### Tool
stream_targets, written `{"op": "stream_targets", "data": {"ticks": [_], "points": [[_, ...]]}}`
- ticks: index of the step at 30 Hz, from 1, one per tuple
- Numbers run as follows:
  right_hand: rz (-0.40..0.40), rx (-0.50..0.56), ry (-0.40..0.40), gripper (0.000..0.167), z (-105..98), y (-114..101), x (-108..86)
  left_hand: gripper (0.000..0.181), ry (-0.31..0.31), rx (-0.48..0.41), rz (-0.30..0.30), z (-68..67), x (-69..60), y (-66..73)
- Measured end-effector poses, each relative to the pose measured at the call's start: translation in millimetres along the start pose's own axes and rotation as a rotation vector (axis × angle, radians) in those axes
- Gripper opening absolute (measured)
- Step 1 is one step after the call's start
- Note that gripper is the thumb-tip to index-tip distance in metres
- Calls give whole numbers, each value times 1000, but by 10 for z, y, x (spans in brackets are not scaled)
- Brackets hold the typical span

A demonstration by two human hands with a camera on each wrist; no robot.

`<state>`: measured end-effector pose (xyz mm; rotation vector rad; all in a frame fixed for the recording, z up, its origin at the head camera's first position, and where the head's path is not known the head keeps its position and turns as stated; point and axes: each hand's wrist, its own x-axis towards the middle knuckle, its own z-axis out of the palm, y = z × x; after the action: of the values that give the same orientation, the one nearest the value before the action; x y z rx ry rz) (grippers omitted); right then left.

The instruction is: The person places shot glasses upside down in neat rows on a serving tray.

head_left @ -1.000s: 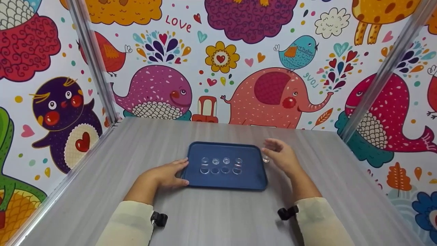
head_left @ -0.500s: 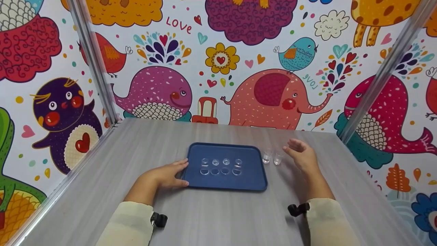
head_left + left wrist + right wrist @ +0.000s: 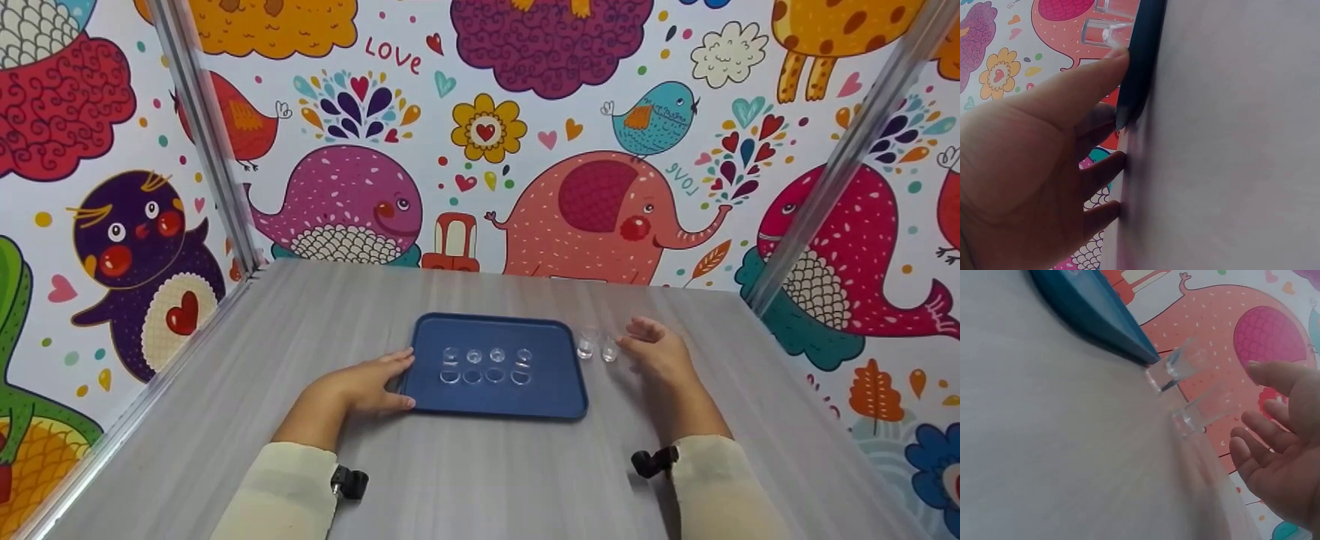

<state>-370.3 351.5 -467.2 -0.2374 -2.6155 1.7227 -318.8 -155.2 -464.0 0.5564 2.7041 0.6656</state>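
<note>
A dark blue tray point(image 3: 551, 397) lies on the table with several small clear glasses point(image 3: 474, 355) in a row on it, apparently upside down. My left hand point(image 3: 362, 382) rests at the tray's left edge; in the left wrist view its thumb point(image 3: 1098, 79) touches the rim and the other fingers spread out beyond it. Two more clear glasses stand upright on the table at the tray's right edge: a nearer glass point(image 3: 585, 346) and an outer glass point(image 3: 610, 349). Beside the outer one is my right hand point(image 3: 660, 356), fingers loosely bent; the right wrist view shows a gap between hand and glass.
The grey table point(image 3: 480, 480) spreads around the tray. Behind it rises a patterned wall point(image 3: 480, 187) with cartoon animals, framed by metal posts point(image 3: 202, 135) on both sides. Each wrist wears a small black camera point(image 3: 350, 481).
My right hand moved right from the tray's edge, uncovering both upright glasses, then came slightly back toward the outer one. The left hand and tray have stayed put.
</note>
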Motion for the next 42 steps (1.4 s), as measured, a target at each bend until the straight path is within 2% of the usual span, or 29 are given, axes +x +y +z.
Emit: {"op": "stream_targets", "data": {"ticks": [5, 10, 18, 25, 33, 37, 42], "points": [[-6, -41, -11, 72, 92, 105, 40, 87, -1, -2, -6, -2, 2, 4], [-1, -72, 13, 66, 153, 168, 60, 87, -2, -11, 7, -8, -9, 23], [-6, -198, 50, 55, 212, 197, 77, 87, -5, -13, -18, -1, -8, 30], [-22, -240, 69, 50, 220, 211, 80, 87, -3, -21, -19, -1, -2, 18], [-19, -233, 78, 46, 220, 188, 74, 86, -5, -7, -25, 4, 4, 19], [2, -163, 84, 45, 214, 140, 57, 87, -8, -15, -17, 0, 0, 15], [-30, -69, 135, 42, 206, 78, 23, 88, -4, -18, -11, 4, 7, 3]]}}
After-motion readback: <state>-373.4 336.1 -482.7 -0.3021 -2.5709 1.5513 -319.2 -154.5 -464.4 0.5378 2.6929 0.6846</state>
